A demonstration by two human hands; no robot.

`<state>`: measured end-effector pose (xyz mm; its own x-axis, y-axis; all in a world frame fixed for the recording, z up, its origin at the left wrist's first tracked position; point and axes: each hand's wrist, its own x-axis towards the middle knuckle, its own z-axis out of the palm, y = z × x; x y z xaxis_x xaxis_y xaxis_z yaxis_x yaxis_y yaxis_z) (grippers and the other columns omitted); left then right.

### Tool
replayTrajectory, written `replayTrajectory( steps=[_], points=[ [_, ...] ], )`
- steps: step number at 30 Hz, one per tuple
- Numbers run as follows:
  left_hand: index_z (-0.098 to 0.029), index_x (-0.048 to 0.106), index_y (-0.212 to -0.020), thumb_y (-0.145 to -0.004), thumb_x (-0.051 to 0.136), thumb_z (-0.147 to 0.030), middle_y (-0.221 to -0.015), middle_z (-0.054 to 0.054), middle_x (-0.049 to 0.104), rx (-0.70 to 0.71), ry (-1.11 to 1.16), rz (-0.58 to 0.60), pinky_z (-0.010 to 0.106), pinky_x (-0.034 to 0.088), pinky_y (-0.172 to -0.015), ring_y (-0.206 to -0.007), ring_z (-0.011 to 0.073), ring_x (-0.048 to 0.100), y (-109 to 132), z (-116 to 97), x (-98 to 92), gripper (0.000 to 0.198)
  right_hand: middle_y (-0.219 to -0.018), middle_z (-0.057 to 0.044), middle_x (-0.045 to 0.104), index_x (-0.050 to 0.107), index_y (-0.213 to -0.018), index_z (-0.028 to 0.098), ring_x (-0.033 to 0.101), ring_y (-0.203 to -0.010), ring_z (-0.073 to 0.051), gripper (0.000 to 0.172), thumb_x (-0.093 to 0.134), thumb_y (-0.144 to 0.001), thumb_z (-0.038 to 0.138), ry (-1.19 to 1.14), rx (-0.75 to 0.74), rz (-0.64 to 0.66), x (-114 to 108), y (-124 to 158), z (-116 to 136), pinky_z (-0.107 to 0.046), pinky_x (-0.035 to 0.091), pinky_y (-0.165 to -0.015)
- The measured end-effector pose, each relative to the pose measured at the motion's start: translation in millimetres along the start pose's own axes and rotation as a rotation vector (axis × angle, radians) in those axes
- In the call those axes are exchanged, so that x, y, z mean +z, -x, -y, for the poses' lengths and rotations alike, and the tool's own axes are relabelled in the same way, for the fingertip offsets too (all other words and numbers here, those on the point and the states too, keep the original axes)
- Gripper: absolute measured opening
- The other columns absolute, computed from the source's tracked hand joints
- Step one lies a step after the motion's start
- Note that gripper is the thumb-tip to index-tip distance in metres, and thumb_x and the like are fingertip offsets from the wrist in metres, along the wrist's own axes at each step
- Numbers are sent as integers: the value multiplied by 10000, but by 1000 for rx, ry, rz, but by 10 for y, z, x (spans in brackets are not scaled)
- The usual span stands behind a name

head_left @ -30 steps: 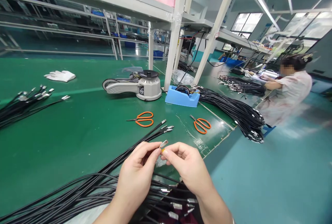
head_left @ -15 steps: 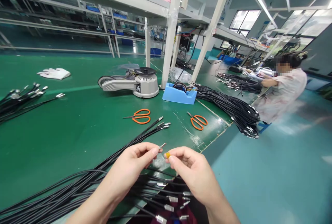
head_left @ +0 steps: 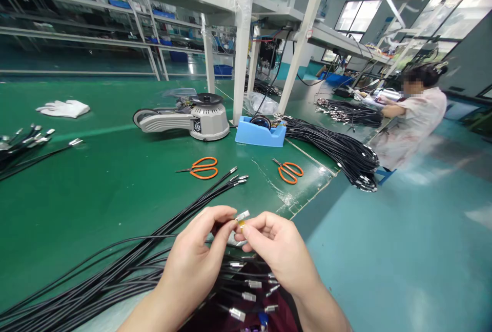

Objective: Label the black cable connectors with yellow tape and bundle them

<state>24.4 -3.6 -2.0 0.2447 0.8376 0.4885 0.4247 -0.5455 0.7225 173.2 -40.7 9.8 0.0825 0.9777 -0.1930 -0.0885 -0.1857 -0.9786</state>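
Note:
Between finger and thumb, my left hand (head_left: 205, 242) pinches a black cable by its silver metal connector (head_left: 242, 215). Close against it on the right, my right hand (head_left: 274, 242) pinches a small piece of yellow tape (head_left: 242, 224), which touches the connector's lower side. Fingertips partly cover both the tape and the connector. Under my hands, many black cables (head_left: 126, 281) lie in a bundle, several silver connector ends (head_left: 237, 314) hanging past the table's edge. Other cable ends (head_left: 240, 179) point away from me just beyond my left hand.
Two orange-handled scissors (head_left: 203, 168) (head_left: 289, 170) lie ahead. Behind them stand a grey tape dispenser machine (head_left: 209, 122) and a blue tape holder (head_left: 259, 135). A white glove (head_left: 63, 109) rests at left. Cable bundles (head_left: 330, 145) lie at right, near a seated person (head_left: 413, 117).
My right hand has brought the yellow tape over to the connector; the two were apart before. The connector now shows its broad side. The view has shifted slightly.

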Motion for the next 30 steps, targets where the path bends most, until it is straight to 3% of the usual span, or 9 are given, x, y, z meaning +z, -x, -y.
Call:
replayTrajectory(
  steps=[11, 23, 30],
  points=[
    [-205, 551, -923, -888, 474, -12, -804, -21, 615, 295, -43, 72, 208, 459, -711, -760, 93, 562, -12, 30, -47, 211, -745, -81, 726, 635, -709, 136, 669, -668, -180, 187, 672, -749, 316, 2, 37, -40, 40, 0, 81, -293, 512, -648],
    [-202, 562, -987, -859, 471, 22, -836, 1, 640, 362, -47, 31, 238, 482, -716, -780, 113, 582, 5, 55, -54, 274, -760, -81, 730, 638, -699, 138, 680, -696, -190, 205, 685, -743, 333, -58, 25, -35, 73, -4, 93, -300, 524, -663],
    [-217, 580, -984, -852, 441, 44, -868, 16, 631, 393, -84, 43, 237, 486, -712, -803, 121, 582, 8, 24, -79, 324, -597, -17, 662, 650, -698, 146, 663, -656, -182, 163, 664, -739, 304, -2, 37, -51, 86, 18, 140, -287, 514, -645]
  ],
)
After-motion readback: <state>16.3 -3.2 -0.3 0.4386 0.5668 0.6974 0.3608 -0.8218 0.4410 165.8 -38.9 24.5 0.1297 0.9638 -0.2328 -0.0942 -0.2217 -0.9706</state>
